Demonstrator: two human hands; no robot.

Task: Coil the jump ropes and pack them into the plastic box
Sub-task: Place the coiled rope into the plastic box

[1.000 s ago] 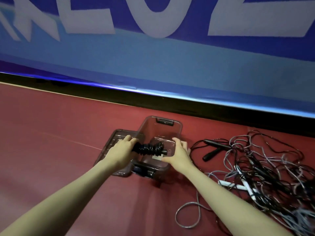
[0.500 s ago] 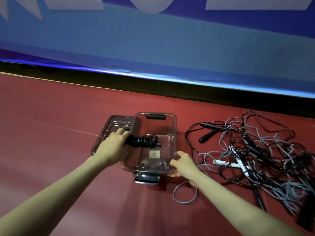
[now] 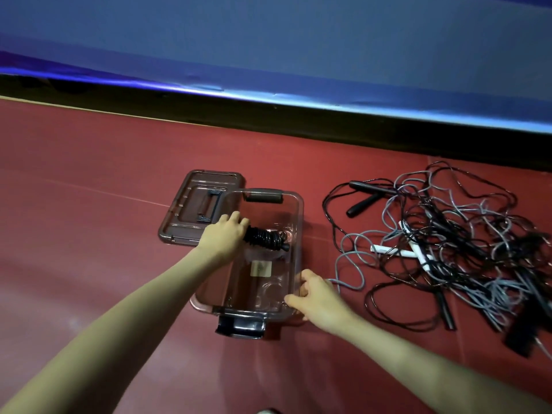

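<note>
So the person's left hand (image 3: 223, 234) has its fingers curled tight around one end of a black jump rope wound into a stubby coiled bundle (image 3: 265, 239), holding it down inside the clear smoky plastic box (image 3: 294, 234) sitting on the dark red floor (image 3: 89, 234). The bundle's long axis runs sideways across the box, sticking out from the left hand toward the right wall, handle tip pointing right and a bit toward the person. The right hand (image 3: 316, 297) grips the box's near right corner, thumb over the rim. The box itself runs lengthwise away from the person. Its flat clear lid (image 3: 191, 210) lies just past the left hand, and a messy pile of black and grey ropes (image 3: 448, 249) sprawls off beyond the right hand.
</note>
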